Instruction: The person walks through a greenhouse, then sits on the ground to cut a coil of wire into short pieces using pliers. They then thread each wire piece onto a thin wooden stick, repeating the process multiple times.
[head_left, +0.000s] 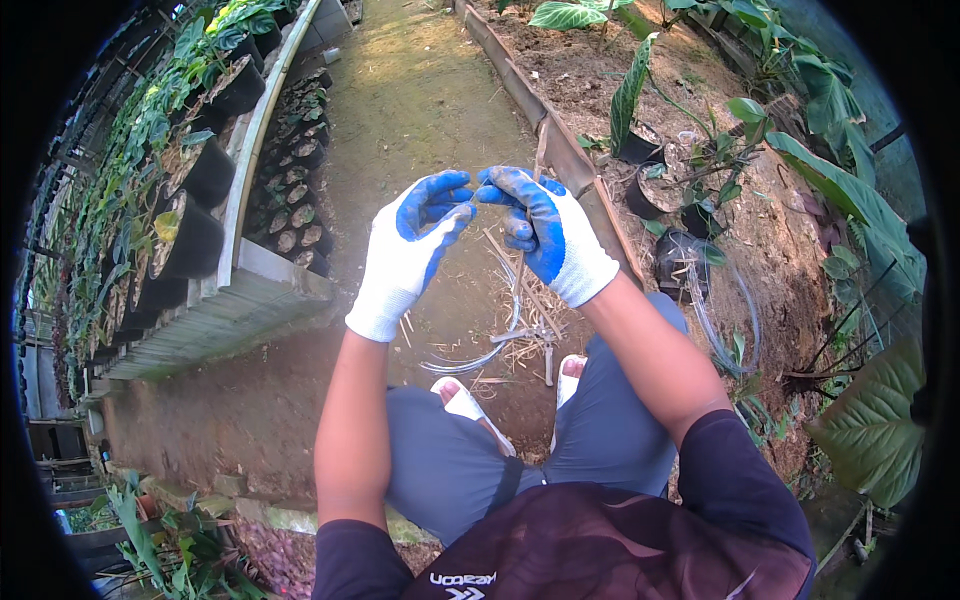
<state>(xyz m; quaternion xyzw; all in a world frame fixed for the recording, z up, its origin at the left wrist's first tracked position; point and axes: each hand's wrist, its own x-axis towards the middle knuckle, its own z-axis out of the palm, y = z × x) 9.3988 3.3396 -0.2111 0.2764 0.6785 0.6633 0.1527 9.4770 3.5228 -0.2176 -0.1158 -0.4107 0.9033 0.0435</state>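
Both my hands wear white knit gloves with blue-coated palms and fingers, raised in front of me with fingertips almost meeting. My left hand [425,235] is closed, thumb and fingers pinched; what it grips, if anything, is too small to make out. The fingers of my right hand [540,225] curl round a thin brown stick [542,145], which sticks out above the hand and seems to run on below it. Beneath the hands, loose straw-like strips [530,352] and a bent clear strip [515,310] lie on the ground, beside a grey T-shaped piece [548,362].
To the left, a raised bench [250,290] carries black plant pots [198,240], with smaller pots [300,190] under it. A low board edging [530,95] borders the soil bed on the right. Potted plants [645,190] and a looped clear strip [748,320] are there.
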